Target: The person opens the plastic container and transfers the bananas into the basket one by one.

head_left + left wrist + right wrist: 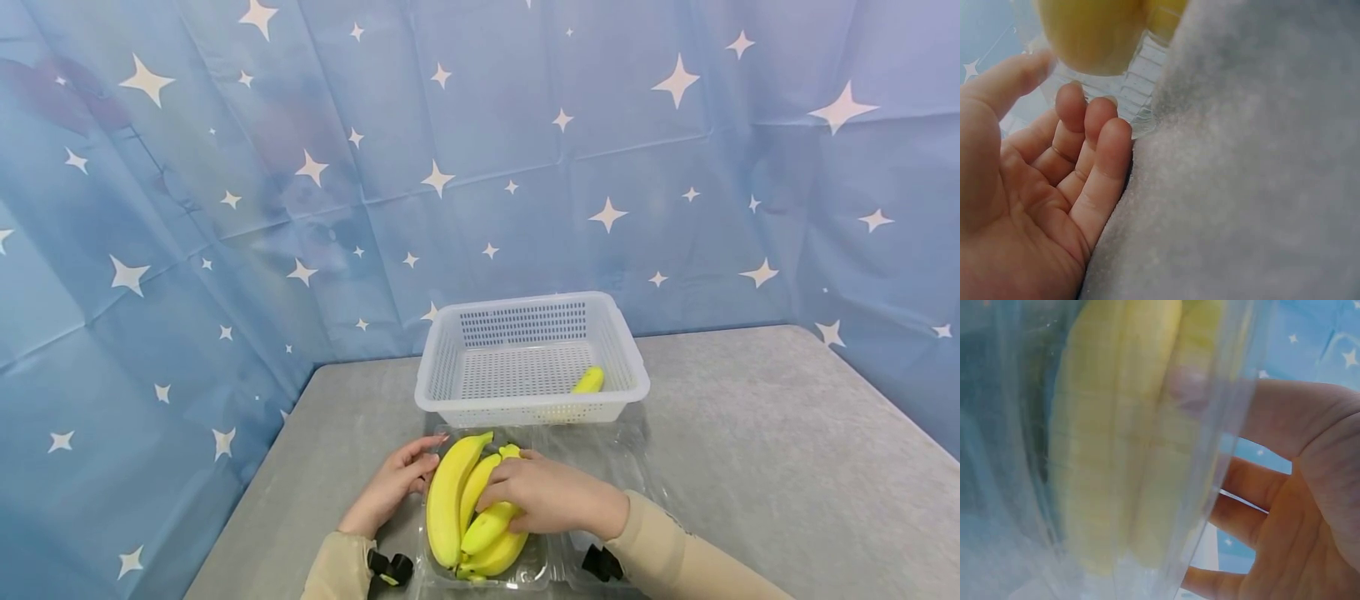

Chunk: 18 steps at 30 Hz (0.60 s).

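A clear plastic clamshell box (536,575) lies unfolded, its left half filled with several yellow bananas (448,500). My left hand (397,483) rests against the left side of the box. In the left wrist view its loosely bent fingers (1110,147) touch the outer wall, the thumb at the rim. My right hand (551,496) reaches into the box from the right and grips a banana (491,527) in the pile, thumb on its near side. Through the cloudy plastic in the right wrist view, the thumb tip overlaps the bananas (1110,437); the other fingertips are hidden.
Behind the box stands a white perforated basket (532,402) with a yellow banana (589,380) at its right front corner. The lid half (600,450) spreads on the grey table (757,450) under my right forearm. A blue star-patterned curtain (480,167) closes off the back.
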Each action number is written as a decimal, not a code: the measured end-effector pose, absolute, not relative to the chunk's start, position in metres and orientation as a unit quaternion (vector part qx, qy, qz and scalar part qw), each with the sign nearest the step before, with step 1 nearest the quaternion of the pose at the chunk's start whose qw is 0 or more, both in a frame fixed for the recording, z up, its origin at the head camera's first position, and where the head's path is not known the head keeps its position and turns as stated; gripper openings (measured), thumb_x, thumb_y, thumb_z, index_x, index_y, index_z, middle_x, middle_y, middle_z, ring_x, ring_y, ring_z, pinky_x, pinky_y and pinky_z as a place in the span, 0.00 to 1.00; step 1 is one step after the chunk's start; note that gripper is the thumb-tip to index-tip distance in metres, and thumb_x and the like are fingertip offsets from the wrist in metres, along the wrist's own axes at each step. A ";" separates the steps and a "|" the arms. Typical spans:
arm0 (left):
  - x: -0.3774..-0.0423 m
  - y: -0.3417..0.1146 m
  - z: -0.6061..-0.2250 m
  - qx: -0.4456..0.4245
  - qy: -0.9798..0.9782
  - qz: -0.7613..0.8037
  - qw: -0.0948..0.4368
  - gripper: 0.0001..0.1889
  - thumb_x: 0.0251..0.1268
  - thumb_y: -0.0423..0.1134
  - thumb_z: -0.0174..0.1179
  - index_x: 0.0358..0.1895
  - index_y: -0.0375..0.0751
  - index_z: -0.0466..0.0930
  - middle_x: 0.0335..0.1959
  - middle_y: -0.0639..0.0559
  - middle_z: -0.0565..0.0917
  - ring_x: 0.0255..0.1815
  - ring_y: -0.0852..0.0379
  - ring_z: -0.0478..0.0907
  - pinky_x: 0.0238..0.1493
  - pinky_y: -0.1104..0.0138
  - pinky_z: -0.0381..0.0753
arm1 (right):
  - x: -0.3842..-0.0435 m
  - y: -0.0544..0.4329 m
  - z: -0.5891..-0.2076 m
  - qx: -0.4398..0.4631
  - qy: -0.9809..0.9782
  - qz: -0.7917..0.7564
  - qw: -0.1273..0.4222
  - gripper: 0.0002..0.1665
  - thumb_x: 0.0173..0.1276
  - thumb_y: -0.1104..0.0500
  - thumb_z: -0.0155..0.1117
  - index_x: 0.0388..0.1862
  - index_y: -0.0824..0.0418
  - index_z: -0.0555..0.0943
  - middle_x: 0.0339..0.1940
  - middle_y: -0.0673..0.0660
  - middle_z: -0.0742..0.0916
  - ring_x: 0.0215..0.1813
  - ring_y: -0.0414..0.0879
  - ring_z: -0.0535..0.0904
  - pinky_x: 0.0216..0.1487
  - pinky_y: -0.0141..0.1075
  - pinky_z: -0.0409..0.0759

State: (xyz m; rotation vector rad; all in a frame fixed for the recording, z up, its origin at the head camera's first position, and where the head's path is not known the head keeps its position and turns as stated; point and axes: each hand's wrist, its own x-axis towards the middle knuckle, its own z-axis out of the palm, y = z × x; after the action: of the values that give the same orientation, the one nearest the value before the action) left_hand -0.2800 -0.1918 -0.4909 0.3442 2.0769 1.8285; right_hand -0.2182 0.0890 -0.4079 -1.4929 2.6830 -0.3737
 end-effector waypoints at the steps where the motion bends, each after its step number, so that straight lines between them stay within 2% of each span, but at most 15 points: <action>1: -0.280 -0.192 -0.491 0.121 0.733 0.646 0.176 0.27 0.73 0.42 0.54 0.70 0.32 0.64 0.38 0.48 0.79 0.30 0.61 0.77 0.31 0.69 0.80 | -0.218 0.089 -0.408 -0.485 0.866 -0.119 0.020 0.23 0.58 0.58 0.74 0.52 0.43 0.83 0.48 0.38 0.81 0.55 0.38 0.75 0.59 0.54 0.71; 12: -0.281 -0.192 -0.489 0.125 0.732 0.644 0.184 0.28 0.74 0.44 0.53 0.70 0.33 0.63 0.39 0.48 0.80 0.30 0.60 0.77 0.32 0.68 0.80 | -0.219 0.092 -0.409 -0.513 0.850 -0.116 -0.030 0.25 0.56 0.57 0.76 0.53 0.42 0.83 0.46 0.39 0.81 0.54 0.38 0.76 0.57 0.52 0.73; 18: -0.280 -0.192 -0.489 0.123 0.734 0.642 0.186 0.28 0.75 0.44 0.53 0.70 0.32 0.63 0.39 0.49 0.80 0.30 0.60 0.77 0.32 0.68 0.80 | -0.218 0.093 -0.406 -0.515 0.849 -0.115 -0.036 0.24 0.56 0.57 0.76 0.53 0.43 0.83 0.47 0.40 0.81 0.54 0.38 0.76 0.56 0.51 0.73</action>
State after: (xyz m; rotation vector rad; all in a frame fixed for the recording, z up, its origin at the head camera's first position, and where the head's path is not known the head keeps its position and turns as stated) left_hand -0.2804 -0.1924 -0.4886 0.3465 2.0660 1.8070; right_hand -0.2184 0.0927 -0.4060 -1.6562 2.7297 -0.3697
